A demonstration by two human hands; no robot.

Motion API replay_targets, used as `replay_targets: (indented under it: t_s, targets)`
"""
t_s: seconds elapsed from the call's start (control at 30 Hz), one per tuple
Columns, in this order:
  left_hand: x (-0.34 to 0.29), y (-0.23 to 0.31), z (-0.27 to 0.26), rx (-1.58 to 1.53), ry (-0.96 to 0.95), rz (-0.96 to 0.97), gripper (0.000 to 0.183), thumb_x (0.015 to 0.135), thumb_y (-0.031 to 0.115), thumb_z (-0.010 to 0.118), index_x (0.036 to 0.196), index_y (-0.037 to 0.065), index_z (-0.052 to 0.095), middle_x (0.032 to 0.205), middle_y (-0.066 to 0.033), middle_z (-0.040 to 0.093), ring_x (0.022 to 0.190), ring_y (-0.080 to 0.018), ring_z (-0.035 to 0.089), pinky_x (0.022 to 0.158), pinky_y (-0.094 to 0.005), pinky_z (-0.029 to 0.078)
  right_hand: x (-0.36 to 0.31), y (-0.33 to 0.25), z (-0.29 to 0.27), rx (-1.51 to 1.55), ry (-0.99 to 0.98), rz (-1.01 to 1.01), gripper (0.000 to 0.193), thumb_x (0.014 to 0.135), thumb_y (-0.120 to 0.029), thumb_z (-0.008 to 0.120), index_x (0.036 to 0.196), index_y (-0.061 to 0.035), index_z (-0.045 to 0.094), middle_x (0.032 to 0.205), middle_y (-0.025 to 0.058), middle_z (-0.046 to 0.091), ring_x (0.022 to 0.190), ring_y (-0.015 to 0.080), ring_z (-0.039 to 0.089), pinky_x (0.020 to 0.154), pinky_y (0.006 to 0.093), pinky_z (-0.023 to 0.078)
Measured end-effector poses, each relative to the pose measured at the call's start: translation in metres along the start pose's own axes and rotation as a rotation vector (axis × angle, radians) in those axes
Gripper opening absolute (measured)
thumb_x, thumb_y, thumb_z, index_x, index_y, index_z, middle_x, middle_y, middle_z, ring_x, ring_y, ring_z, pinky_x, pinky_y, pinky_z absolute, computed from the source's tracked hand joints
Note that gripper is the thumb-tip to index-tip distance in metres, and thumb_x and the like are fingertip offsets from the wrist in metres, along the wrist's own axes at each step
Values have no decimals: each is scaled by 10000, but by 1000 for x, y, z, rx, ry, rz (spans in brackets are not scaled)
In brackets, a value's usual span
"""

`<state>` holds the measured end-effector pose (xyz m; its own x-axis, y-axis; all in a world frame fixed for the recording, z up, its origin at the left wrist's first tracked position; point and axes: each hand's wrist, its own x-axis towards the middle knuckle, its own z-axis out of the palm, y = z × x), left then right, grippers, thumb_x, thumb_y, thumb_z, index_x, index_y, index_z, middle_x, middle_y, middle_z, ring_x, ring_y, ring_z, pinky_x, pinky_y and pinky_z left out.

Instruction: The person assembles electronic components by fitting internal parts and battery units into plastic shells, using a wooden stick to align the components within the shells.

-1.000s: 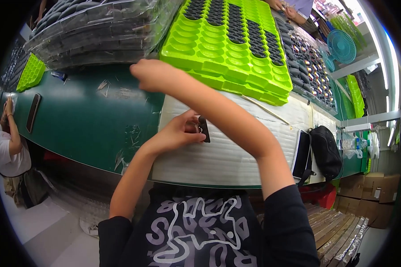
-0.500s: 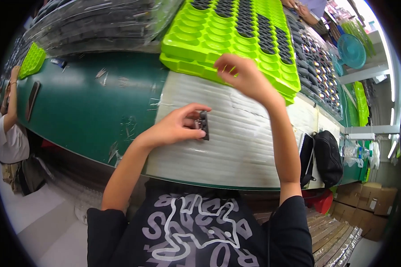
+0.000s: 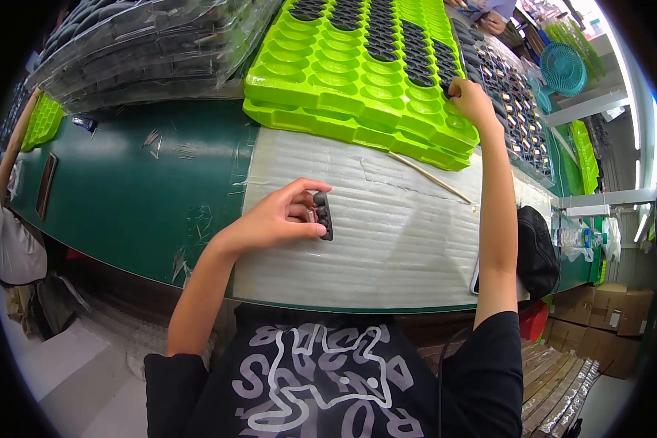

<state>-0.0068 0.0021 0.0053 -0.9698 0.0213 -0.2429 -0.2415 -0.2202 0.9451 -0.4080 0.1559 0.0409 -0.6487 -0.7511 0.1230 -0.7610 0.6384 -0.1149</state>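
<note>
My left hand (image 3: 274, 217) holds a small dark grey block with round bumps (image 3: 323, 216) upright between thumb and fingers, just above a white foam sheet (image 3: 372, 263). At the right side of a bright green tray (image 3: 321, 95), my right hand (image 3: 474, 106) has its fingers bent against the end of a row of dark pieces (image 3: 419, 55). Its fingertips are partly hidden, so what they pinch is not clear. The tray has scalloped pockets, some filled with dark pieces and some bare, and sits on another green tray.
A thin stick (image 3: 431, 177) lies on the foam by the tray. Clear plastic packs of dark parts (image 3: 153, 51) are stacked at back left. Rows of dark parts (image 3: 515, 95) stand right of the tray. A black bag (image 3: 536, 252) rests at right. Other people work at far left and far right.
My right hand has moved right and away from me, from above the tray's front edge to its right side. The stick now shows. My left hand still holds the block.
</note>
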Motion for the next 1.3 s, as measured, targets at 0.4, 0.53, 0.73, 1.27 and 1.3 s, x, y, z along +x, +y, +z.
replay_targets:
  t_s: [0.4,0.53,0.73,1.27,1.3]
  targets:
    - [5,5,13,-165,159,24,558,835,12,430,1360,143,294,1004,-82,448,808,-179,578,730,-315,532,-55,-16,-22,475,279,-178,130,762,-12,623,874,-5,558,783,95,618,739,197,617,693,291,478]
    - [11,8,23,-154,127,23,598,814,30,463,1367,144,263,999,-82,464,771,-172,575,672,-290,512,-94,-55,-37,698,223,-178,118,774,14,620,880,13,569,785,55,630,764,119,618,741,241,483]
    - [42,20,52,-344,56,-34,535,773,46,446,1292,77,316,978,-76,440,831,-222,565,705,-399,534,-156,-117,-29,855,58,-349,117,755,74,608,854,22,572,828,50,600,810,120,585,779,247,469]
    - [62,2,57,-309,145,74,346,898,223,575,1185,63,465,904,-38,529,761,-98,542,606,-285,539,-179,-143,12,1037,187,-303,306,725,-9,682,1017,-20,591,856,88,600,789,185,592,720,288,472]
    - [62,2,56,-307,149,69,346,898,223,575,1185,63,465,904,-38,529,761,-98,542,606,-285,539,-180,-144,13,1056,251,-249,309,720,-21,695,1011,-20,591,864,91,599,790,184,588,719,287,470]
